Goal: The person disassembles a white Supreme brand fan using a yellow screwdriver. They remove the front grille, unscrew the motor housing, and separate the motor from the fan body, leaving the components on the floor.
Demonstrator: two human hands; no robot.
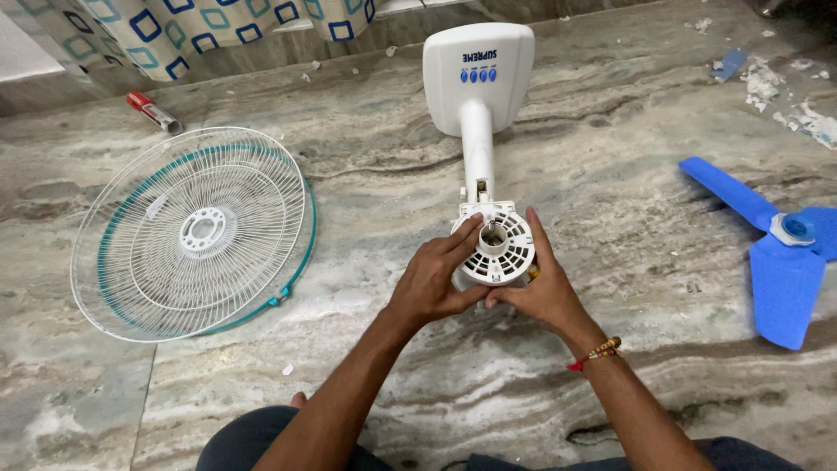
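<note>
Hands, left (433, 283) & right (542, 292), both curled round white fan motor housing (497, 249) mid-floor (366, 174), wire grille (196, 231) flat nr left edge, blue blade (776, 253) at right edge.

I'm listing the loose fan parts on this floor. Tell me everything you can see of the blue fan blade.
The blue fan blade lies flat on the marble floor at the right edge of view, partly cut off. It looks like matte plastic: one long narrow blade points up-left, a broader one points down, and a third is barely visible. A white and light-blue round hub sits at its centre. Nothing touches it; both hands are away from it.
</note>
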